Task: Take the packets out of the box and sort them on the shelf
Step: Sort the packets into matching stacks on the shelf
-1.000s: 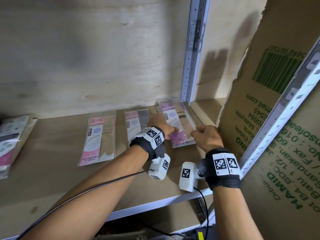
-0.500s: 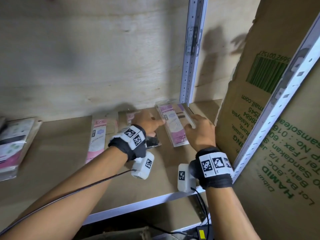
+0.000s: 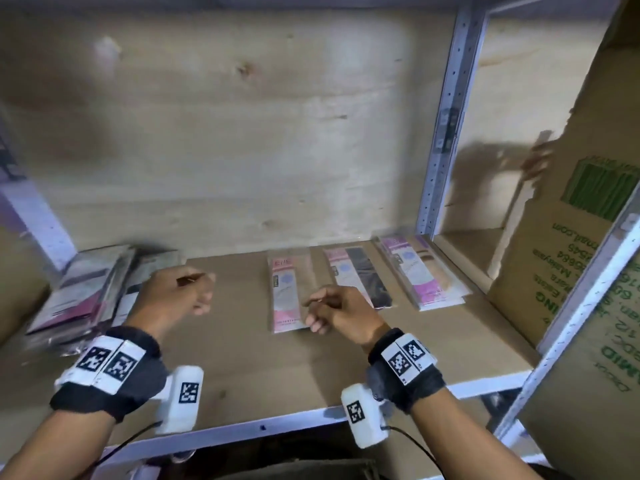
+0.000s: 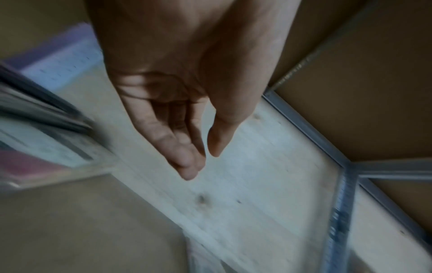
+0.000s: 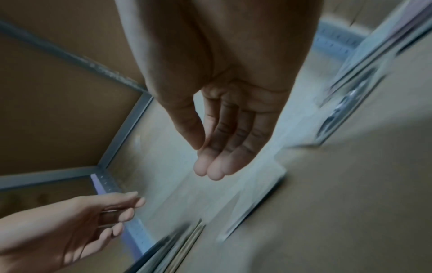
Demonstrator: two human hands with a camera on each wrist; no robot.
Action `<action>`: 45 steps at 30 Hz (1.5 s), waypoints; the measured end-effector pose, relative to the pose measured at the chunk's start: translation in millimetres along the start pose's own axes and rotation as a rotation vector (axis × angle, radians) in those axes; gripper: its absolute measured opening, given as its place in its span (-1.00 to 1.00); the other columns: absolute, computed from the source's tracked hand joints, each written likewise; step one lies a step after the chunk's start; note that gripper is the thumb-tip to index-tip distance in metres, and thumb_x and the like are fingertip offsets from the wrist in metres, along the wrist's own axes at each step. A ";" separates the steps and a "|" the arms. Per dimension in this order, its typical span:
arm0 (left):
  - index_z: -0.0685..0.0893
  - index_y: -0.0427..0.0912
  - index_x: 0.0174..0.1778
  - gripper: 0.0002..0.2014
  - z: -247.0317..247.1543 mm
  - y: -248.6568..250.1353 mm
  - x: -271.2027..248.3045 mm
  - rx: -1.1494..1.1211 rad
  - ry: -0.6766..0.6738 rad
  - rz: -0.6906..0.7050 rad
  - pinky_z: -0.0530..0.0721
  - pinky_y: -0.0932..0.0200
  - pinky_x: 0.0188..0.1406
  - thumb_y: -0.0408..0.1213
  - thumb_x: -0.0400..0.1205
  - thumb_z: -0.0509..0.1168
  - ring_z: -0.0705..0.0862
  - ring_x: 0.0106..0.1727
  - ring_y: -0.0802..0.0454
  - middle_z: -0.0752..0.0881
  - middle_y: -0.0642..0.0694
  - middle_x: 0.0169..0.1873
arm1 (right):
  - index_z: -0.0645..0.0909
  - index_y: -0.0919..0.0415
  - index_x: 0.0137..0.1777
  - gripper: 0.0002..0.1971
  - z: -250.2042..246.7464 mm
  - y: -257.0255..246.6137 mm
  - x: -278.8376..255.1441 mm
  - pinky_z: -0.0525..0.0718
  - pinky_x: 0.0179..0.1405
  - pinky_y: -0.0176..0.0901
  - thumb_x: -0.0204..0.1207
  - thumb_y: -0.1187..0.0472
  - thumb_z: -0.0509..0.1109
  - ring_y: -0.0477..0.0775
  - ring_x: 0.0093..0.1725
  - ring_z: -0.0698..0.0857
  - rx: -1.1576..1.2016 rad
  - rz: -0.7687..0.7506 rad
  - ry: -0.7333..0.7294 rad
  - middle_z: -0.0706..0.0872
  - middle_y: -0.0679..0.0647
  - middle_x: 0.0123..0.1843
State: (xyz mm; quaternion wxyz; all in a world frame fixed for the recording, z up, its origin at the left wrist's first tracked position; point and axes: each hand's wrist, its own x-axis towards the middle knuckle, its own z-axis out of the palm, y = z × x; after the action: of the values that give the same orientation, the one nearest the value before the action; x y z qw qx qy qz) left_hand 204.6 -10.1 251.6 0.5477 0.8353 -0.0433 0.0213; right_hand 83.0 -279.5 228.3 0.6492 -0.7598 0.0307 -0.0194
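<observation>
Three pink-and-white packets lie in a row on the wooden shelf (image 3: 242, 368): a left packet (image 3: 287, 289), a middle packet with a dark insert (image 3: 360, 275), and a right pile of packets (image 3: 422, 271) by the upright post. A blurred stack of packets (image 3: 90, 292) rests at the shelf's left end. My left hand (image 3: 202, 299) hovers beside that stack, fingers loosely curled, holding nothing. My right hand (image 3: 313, 317) hangs over the near end of the left packet, also empty. Both wrist views show relaxed fingers, left hand (image 4: 201, 162) and right hand (image 5: 203, 160), with nothing in them.
A tall cardboard box (image 3: 568, 258) with green print stands at the shelf's right end, behind a slanted metal post (image 3: 581, 306). A perforated upright (image 3: 446, 133) runs up the plywood back wall. Bare board lies between the left stack and the packet row.
Both hands have come off the right-hand packets and drawn back and to the left. The left hand has swung over near the left stack. The packets stay in their row.
</observation>
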 end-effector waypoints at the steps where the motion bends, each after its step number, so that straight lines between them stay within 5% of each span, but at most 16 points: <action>1: 0.78 -0.16 -0.15 -0.94 -15.2 -6.8 0.5 -0.014 0.038 -0.015 0.70 0.21 -0.45 -0.27 0.61 0.45 0.76 -0.50 -0.05 0.82 -0.15 -0.44 | 0.62 0.51 0.13 -0.86 13.6 -2.8 6.5 0.66 -0.35 -0.21 0.66 0.45 0.29 0.09 -0.38 0.65 0.000 0.013 -0.033 0.74 0.25 -0.27; 8: 0.77 -0.04 -0.17 -0.93 -83.4 -49.1 4.3 0.033 0.126 -0.065 0.79 0.14 -0.33 -0.25 0.62 0.45 0.85 -0.31 0.00 0.85 -0.07 -0.37 | 0.62 0.35 0.07 -0.91 114.5 -30.9 69.3 0.67 -0.44 -0.22 0.63 0.41 0.32 0.05 -0.42 0.65 -0.106 0.094 -0.138 0.70 0.17 -0.30; 11: 0.77 -0.03 -0.25 -0.89 -101.3 -54.3 5.6 0.092 0.148 -0.028 0.80 0.16 -0.35 -0.21 0.60 0.45 0.81 -0.40 0.15 0.83 0.07 -0.45 | 0.54 0.27 0.03 -0.97 157.4 -36.0 102.0 0.66 -0.46 -0.17 0.65 0.36 0.33 0.06 -0.44 0.60 -0.192 0.139 -0.168 0.62 0.16 -0.30; 14: 0.79 -0.10 -0.24 -0.90 -111.8 -54.4 4.5 0.075 0.159 -0.027 0.84 -0.01 -0.17 -0.22 0.57 0.43 0.83 -0.32 -0.05 0.83 -0.03 -0.42 | 0.48 0.22 -0.13 -0.81 195.2 -38.3 135.2 0.75 -0.38 -0.02 0.63 0.19 0.42 0.14 -0.41 0.62 -0.253 0.201 -0.173 0.60 0.18 -0.29; 16: 0.78 -0.09 -0.27 -0.89 -115.8 -55.2 3.0 0.094 0.157 -0.016 0.82 0.03 -0.24 -0.21 0.57 0.42 0.82 -0.32 -0.11 0.82 -0.03 -0.41 | 0.51 0.21 -0.20 -0.71 216.5 -39.5 152.4 0.82 -0.29 0.05 0.58 0.03 0.47 0.16 -0.37 0.69 -0.326 0.197 -0.189 0.66 0.16 -0.31; 19: 0.76 -0.04 -0.31 -0.86 -123.8 -54.9 2.1 0.070 0.170 -0.021 0.75 0.14 -0.42 -0.24 0.57 0.40 0.79 -0.45 -0.06 0.80 -0.06 -0.43 | 0.55 0.02 -0.22 -0.73 243.2 -38.1 168.7 0.66 -0.44 -0.21 0.47 -0.07 0.56 -0.05 -0.39 0.64 -0.468 0.089 -0.217 0.63 -0.11 -0.36; 22: 0.76 -0.07 -0.28 -0.88 -130.8 -56.3 2.3 0.029 0.179 -0.054 0.82 0.00 -0.25 -0.23 0.58 0.40 0.76 -0.49 -0.06 0.81 -0.11 -0.41 | 0.44 -0.03 -0.06 -0.52 255.3 -31.4 181.5 0.67 -0.27 -0.10 0.25 0.00 0.72 0.09 -0.14 0.64 -0.529 0.103 -0.159 0.64 0.02 -0.09; 24: 0.77 -0.07 -0.25 -0.89 -132.6 -57.3 1.6 0.030 0.174 -0.059 0.83 0.00 -0.21 -0.22 0.59 0.41 0.77 -0.49 -0.04 0.82 -0.10 -0.40 | 0.43 0.19 0.24 -0.27 255.1 -28.0 183.9 0.74 -0.05 0.12 0.18 0.06 0.77 0.17 -0.04 0.70 -0.540 0.186 -0.148 0.66 0.17 0.08; 25: 0.77 -0.07 -0.25 -0.89 -132.7 -57.3 1.1 0.041 0.175 -0.061 0.82 0.02 -0.23 -0.22 0.59 0.41 0.78 -0.48 -0.03 0.82 -0.09 -0.40 | 0.44 0.23 0.25 -0.27 252.5 -27.0 183.8 0.77 -0.15 0.03 0.18 0.08 0.77 0.12 -0.15 0.73 -0.544 0.202 -0.168 0.68 0.14 0.01; 28: 0.76 -0.06 -0.24 -0.88 -130.5 -55.7 -1.0 0.053 0.171 -0.086 0.76 0.11 -0.32 -0.25 0.62 0.40 0.76 -0.49 0.02 0.83 -0.10 -0.38 | 0.57 0.13 0.06 -0.54 238.7 -26.7 177.2 0.58 -0.65 -0.29 0.26 0.14 0.74 -0.12 -0.51 0.63 -0.537 0.174 -0.229 0.66 -0.06 -0.33; 33: 0.75 -0.07 -0.15 -0.87 -119.4 -49.5 -9.9 0.105 0.124 -0.100 0.72 0.27 -0.47 -0.40 0.62 0.37 0.77 -0.46 0.07 0.81 -0.10 -0.26 | 0.63 0.25 -0.12 -0.80 198.5 -23.4 144.5 0.60 -0.58 -0.25 0.43 0.27 0.62 -0.04 -0.49 0.72 -0.332 0.236 -0.279 0.78 0.10 -0.26; 36: 0.71 -0.04 0.18 -0.62 -105.8 -42.8 -13.4 0.252 -0.021 -0.028 0.79 0.13 -0.03 -0.56 0.57 0.28 0.75 -0.04 -0.04 0.75 -0.07 0.02 | 0.49 0.33 0.31 -0.52 169.4 -26.4 109.0 0.67 -0.49 -0.22 0.44 0.34 0.59 0.09 -0.20 0.79 -0.030 0.241 -0.192 0.79 0.25 0.09; 39: 0.53 0.03 0.56 -0.31 -86.0 -34.6 -15.2 0.482 -0.160 0.087 0.54 0.22 0.33 -0.60 0.53 0.32 0.55 0.45 -0.10 0.55 -0.11 0.48 | 0.36 0.20 0.50 -0.37 139.5 -36.2 76.5 0.68 -0.42 -0.25 0.48 0.31 0.56 0.11 -0.08 0.75 0.144 0.179 -0.124 0.69 0.28 0.31; 41: 0.54 0.12 0.55 -0.26 -70.0 -27.9 -16.1 0.488 -0.204 0.154 0.50 0.38 0.31 -0.56 0.50 0.44 0.50 0.48 -0.04 0.45 -0.11 0.57 | 0.50 0.19 0.39 -0.54 118.9 -45.2 57.5 0.72 -0.33 -0.19 0.52 0.29 0.52 0.11 -0.09 0.77 0.267 0.163 -0.121 0.73 0.25 0.22; 43: 0.69 0.11 0.38 -0.44 -53.6 -18.7 -17.0 0.445 -0.217 0.263 0.43 0.53 0.21 -0.41 0.47 0.55 0.52 0.37 0.03 0.54 -0.06 0.44 | 0.63 0.21 0.23 -0.75 97.3 -51.8 42.4 0.63 -0.45 -0.21 0.57 0.25 0.46 0.06 -0.28 0.75 0.360 0.165 -0.138 0.76 0.22 0.03; 45: 0.81 0.03 0.13 -0.70 -39.2 -7.5 -19.4 0.430 -0.170 0.393 0.44 0.22 0.38 -0.22 0.48 0.58 0.59 0.33 -0.08 0.70 -0.02 0.21 | 0.60 0.27 0.28 -0.70 77.2 -57.6 32.7 0.50 -0.49 -0.22 0.63 0.14 0.39 0.05 -0.39 0.70 0.435 0.170 -0.147 0.76 0.23 -0.10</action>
State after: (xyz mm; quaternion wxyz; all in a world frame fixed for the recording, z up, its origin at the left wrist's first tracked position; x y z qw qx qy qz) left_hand 186.4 29.7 258.7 0.3379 0.9066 -0.2442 0.0658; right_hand 122.2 -196.8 272.8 0.7972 -0.5962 0.0425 0.0846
